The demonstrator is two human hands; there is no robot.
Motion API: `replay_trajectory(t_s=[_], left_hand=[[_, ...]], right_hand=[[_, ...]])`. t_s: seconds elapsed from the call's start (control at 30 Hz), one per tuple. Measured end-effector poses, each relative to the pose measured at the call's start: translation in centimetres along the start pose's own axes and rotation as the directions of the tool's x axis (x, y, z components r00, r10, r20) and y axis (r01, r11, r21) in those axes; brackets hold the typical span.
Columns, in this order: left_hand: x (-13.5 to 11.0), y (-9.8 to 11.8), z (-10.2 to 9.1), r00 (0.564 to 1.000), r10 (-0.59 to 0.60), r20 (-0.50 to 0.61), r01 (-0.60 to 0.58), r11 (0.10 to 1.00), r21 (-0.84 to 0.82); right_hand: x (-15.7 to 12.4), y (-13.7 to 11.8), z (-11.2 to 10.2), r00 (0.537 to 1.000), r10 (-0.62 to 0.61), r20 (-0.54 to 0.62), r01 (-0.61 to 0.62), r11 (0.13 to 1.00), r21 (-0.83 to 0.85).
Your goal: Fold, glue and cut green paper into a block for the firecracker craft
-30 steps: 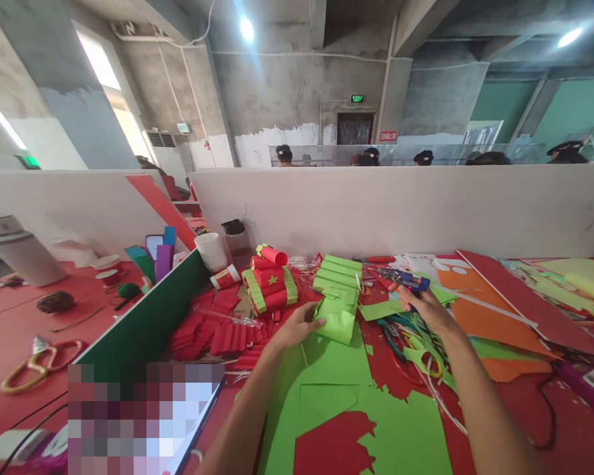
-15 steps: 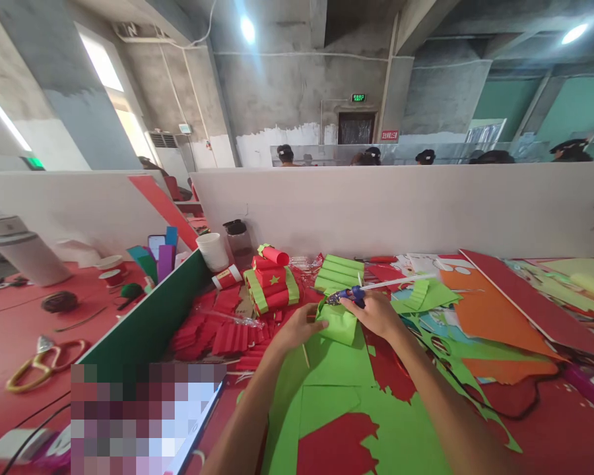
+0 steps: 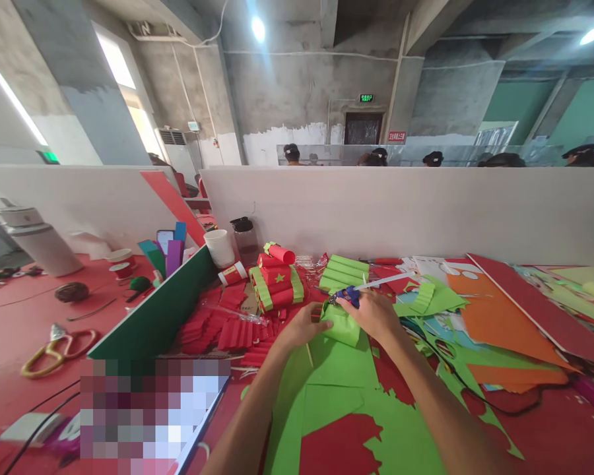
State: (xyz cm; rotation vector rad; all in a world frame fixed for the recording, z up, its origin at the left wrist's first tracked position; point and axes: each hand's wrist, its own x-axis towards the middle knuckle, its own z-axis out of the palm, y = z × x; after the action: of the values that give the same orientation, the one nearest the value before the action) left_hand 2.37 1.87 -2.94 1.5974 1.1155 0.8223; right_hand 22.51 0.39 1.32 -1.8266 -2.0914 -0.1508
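My right hand point(image 3: 376, 316) is closed around a blue hot glue gun point(image 3: 349, 297), from which a long whitish glue stick point(image 3: 386, 281) sticks out to the right. The gun's nozzle end points left, at the upper edge of a folded light-green paper piece point(image 3: 344, 328). Thumb and fingers of my left hand point(image 3: 304, 324) grip that piece at its left side. Beneath both hands lie green paper sheets point(image 3: 334, 366). Just beyond them is a pleated green paper piece point(image 3: 345, 272). To the left stands a red-and-green paper tank model point(image 3: 277, 280).
Folded red paper strips point(image 3: 202, 326) lie left of my hands, beside a green divider point(image 3: 153, 313). A tablet point(image 3: 198, 409) is at the front left. Scissors point(image 3: 59, 349) lie beyond the divider. Orange card point(image 3: 495, 310) and a black cable point(image 3: 505, 412) are on the right.
The whole view has shifted slightly to the right in the picture. Both hands keep their hold on the green paper piece and the glue gun, with hardly any movement.
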Motion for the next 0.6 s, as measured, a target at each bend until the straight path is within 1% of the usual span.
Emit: replay_trajectory(t_s=[0.13, 0.27, 0.4, 0.6], left_hand=[[0.0, 0.0, 0.0, 1.0, -0.027, -0.011, 0.027, 0.999, 0.037], [0.2, -0.4, 0.1, 0.999, -0.003, -0.048, 0.007, 0.997, 0.074], [0.3, -0.7, 0.0, 0.999, 0.023, -0.031, -0.019, 0.993, 0.118], [0.2, -0.5, -0.1, 0.999, 0.021, -0.05, -0.009, 0.977, 0.215]], right_hand=[[0.0, 0.2, -0.2, 1.0, -0.018, 0.009, 0.017, 0.999, 0.05], [0.0, 0.2, -0.6, 0.999, -0.034, 0.04, 0.031, 0.996, 0.081], [0.0, 0.3, -0.9, 0.995, -0.057, 0.082, 0.048, 0.993, 0.111], [0.0, 1.1, -0.8, 1.0, -0.004, 0.011, 0.002, 0.99, 0.144]])
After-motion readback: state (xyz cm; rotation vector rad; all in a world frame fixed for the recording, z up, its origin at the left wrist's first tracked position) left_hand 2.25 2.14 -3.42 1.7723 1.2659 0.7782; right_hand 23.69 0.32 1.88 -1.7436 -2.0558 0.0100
